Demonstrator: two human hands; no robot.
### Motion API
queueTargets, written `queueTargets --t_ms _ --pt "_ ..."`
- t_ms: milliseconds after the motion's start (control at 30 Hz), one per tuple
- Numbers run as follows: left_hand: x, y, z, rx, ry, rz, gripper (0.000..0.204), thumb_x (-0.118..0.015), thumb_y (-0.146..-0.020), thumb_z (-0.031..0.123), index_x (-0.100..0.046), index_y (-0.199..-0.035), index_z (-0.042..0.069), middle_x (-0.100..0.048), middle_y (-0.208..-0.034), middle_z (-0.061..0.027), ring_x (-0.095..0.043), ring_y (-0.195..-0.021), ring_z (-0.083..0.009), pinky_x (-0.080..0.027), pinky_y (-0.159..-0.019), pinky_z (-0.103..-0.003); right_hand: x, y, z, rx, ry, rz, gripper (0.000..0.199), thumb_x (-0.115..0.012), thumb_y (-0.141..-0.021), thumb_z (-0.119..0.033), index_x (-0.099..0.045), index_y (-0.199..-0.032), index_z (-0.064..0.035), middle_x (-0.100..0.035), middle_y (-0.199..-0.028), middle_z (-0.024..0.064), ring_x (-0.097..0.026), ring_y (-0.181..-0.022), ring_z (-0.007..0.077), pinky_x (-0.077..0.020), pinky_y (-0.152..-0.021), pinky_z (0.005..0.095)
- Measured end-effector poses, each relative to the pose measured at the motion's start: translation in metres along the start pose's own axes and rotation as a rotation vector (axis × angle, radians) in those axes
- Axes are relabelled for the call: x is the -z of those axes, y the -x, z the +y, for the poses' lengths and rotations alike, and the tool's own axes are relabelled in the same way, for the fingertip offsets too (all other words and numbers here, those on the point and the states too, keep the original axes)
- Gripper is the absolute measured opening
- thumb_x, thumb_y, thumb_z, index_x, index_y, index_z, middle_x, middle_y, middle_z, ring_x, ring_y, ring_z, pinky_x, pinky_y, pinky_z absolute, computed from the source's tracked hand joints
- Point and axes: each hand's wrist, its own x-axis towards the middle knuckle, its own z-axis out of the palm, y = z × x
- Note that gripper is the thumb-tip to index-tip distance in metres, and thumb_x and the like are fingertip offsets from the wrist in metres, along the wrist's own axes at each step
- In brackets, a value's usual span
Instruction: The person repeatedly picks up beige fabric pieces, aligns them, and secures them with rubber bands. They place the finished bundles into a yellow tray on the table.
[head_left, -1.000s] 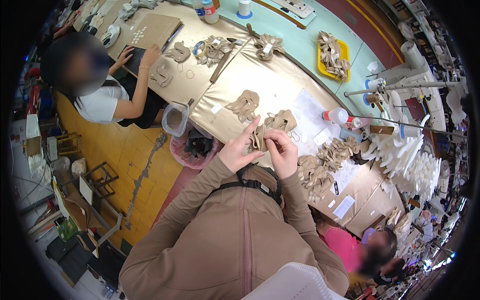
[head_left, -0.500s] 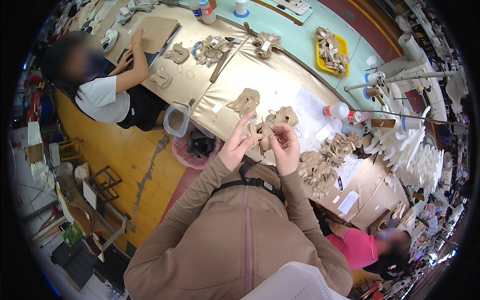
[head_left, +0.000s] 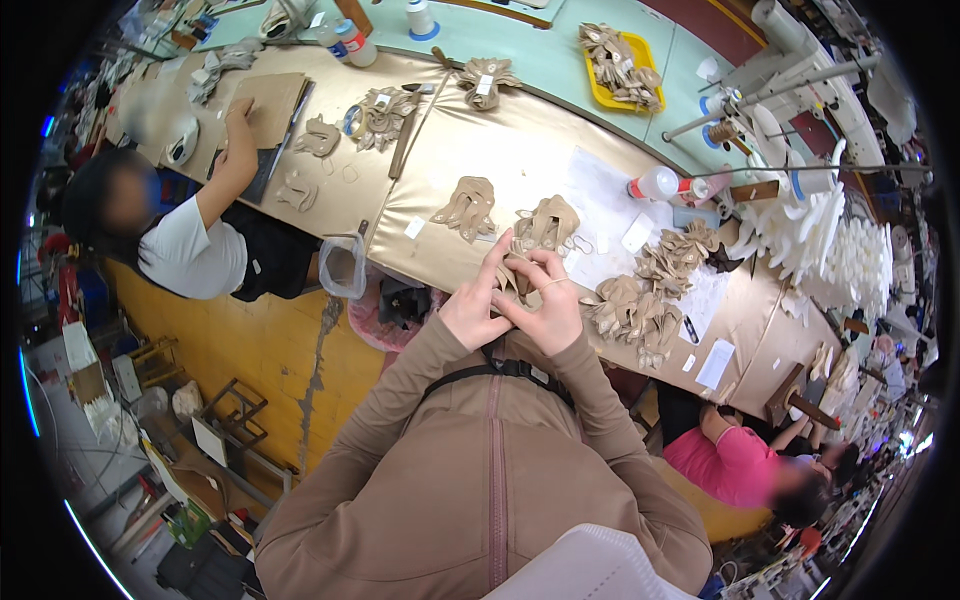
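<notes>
My left hand and my right hand meet at the near edge of the long tan table. Both pinch a small beige cut piece between the fingertips. Just beyond my fingers lies a stack of beige cut pieces, and another stack lies to its left. A heap of similar beige pieces sits right of my right hand. My brown sleeves come up from the lower edge.
A person in a white shirt works at the table's left end. A person in pink sits at lower right. A yellow tray holds pieces far back. Glue bottles, white shoe forms, a clear bin.
My hands have stayed together on the beige piece, turning it slightly. The person at the left has reached an arm further onto the table.
</notes>
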Motion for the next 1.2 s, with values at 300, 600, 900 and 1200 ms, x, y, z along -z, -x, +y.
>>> queueTargets --t_ms 300,600,900,1200 --pt "-0.015 -0.031 -0.030 -0.181 0.146 -0.178 0.089 -0.063 -0.091 0.010 -0.005 -0.158 0.015 -0.059 -0.128 -0.0240 -0.061 -0.116 -0.0290 -0.047 -0.096 -0.034 0.003 0.008 0.060 -0.117 -0.016 0.045 0.032 -0.059 -0.085 0.002 -0.064 -0.116 -0.0028 -0.064 -0.104 0.0159 -0.065 -0.095 0.0300 -0.0524 -0.083 0.0372" --pt "0.054 -0.014 -0.087 0.213 -0.018 0.014 0.056 -0.057 -0.098 0.016 -0.036 -0.149 0.008 -0.057 -0.133 -0.0190 -0.057 -0.119 -0.0222 -0.044 -0.100 -0.033 0.007 -0.015 0.145 -0.171 -0.072 -0.084 0.042 -0.061 -0.083 -0.002 -0.061 -0.125 -0.0032 -0.068 -0.109 0.0153 -0.066 -0.092 0.0237 -0.0515 -0.080 0.0332" --pt "0.056 0.000 -0.092 0.408 0.112 0.110 0.058 -0.057 -0.098 0.022 -0.035 -0.148 0.005 -0.053 -0.138 -0.0223 -0.051 -0.129 -0.0287 -0.041 -0.104 -0.036 0.014 -0.125 0.309 -0.323 0.232 -0.194 0.045 -0.065 -0.078 -0.005 -0.062 -0.123 -0.0042 -0.065 -0.117 0.0179 -0.065 -0.106 0.0323 -0.0520 -0.092 0.0366" --pt "0.051 -0.004 -0.083 0.398 0.076 0.078 0.057 -0.056 -0.098 0.023 -0.035 -0.149 0.006 -0.052 -0.139 -0.0230 -0.051 -0.129 -0.0301 -0.041 -0.104 -0.037 0.022 -0.167 0.326 -0.551 0.361 -0.676 0.068 -0.079 -0.065 -0.027 -0.060 -0.126 -0.0031 -0.063 -0.120 0.0178 -0.054 -0.116 0.0364 -0.0473 -0.099 0.0395"
